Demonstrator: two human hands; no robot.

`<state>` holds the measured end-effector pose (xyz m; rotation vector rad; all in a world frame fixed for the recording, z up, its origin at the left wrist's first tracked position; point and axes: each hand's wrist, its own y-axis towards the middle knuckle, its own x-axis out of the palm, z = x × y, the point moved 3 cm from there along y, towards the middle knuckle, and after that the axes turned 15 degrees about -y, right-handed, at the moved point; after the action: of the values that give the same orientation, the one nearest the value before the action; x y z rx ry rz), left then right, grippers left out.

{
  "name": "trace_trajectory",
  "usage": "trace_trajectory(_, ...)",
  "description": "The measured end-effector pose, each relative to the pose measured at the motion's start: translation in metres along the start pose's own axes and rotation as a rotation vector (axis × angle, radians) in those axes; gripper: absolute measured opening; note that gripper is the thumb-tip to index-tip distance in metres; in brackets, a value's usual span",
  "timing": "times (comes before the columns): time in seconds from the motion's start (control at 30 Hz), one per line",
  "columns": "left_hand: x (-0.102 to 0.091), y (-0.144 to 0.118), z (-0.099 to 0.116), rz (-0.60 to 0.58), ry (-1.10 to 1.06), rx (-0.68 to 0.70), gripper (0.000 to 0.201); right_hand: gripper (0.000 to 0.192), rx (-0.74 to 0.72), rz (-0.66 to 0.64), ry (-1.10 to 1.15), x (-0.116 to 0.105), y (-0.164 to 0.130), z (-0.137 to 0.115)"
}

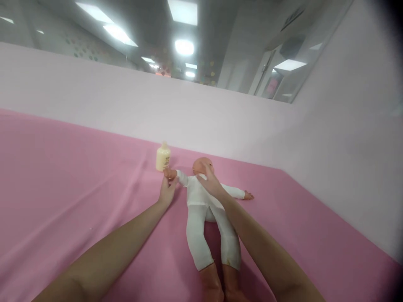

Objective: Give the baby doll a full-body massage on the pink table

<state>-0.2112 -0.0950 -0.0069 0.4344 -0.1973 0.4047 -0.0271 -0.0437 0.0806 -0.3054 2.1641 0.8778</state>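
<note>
Doll (201, 197) in white suit, lying face up on pink surface (78, 188), legs toward the camera. Left hand (166, 191) holding the doll's small hand, fingers closed narrow around it. Right hand (210, 182) resting flat on chest and neck, fingers spread wide, gripping nothing. Step in hand, by judgement: steadying the body while lifting out one arm. Next move probably asking for gentle, firm hold. Cream bottle (163, 157) upright just beyond the left fingers (near, perhaps touching the doll's hand), easy to knock over. Pale wall (220, 117) behind.
</note>
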Motion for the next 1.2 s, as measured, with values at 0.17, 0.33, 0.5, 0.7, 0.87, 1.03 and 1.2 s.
trace_trajectory(0.17, 0.013, -0.006, 0.005, -0.206, -0.012, 0.101, 0.034, 0.052, -0.217, -0.206, 0.052, 0.033, -0.003, -0.038)
trace_trajectory(0.33, 0.019, -0.008, 0.008, -0.277, -0.003, 0.073, 0.048, 0.042, -0.177, -0.202, 0.096, 0.04, -0.013, -0.026)
trace_trajectory(0.5, 0.018, -0.008, 0.007, -0.283, 0.007, 0.077, 0.053, 0.052, -0.215, -0.222, 0.07, 0.04, -0.015, -0.022)
trace_trajectory(0.7, 0.021, -0.01, 0.013, -0.403, 0.076, 0.11, 0.055, 0.061, -0.228, -0.242, 0.164, 0.037, -0.02, -0.028)
trace_trajectory(0.87, 0.023, -0.011, 0.017, -0.435, 0.053, 0.193, 0.055, 0.044, -0.183, -0.255, 0.232, 0.032, -0.019, -0.031)
trace_trajectory(1.03, 0.021, -0.015, 0.01, -0.418, 0.111, 0.233, 0.047, 0.034, -0.113, -0.218, 0.335, 0.032, -0.016, -0.024)
trace_trajectory(1.2, 0.02, -0.018, 0.009, -0.412, 0.183, 0.19, 0.039, 0.026, -0.07, -0.206, 0.376, 0.034, -0.014, -0.02)
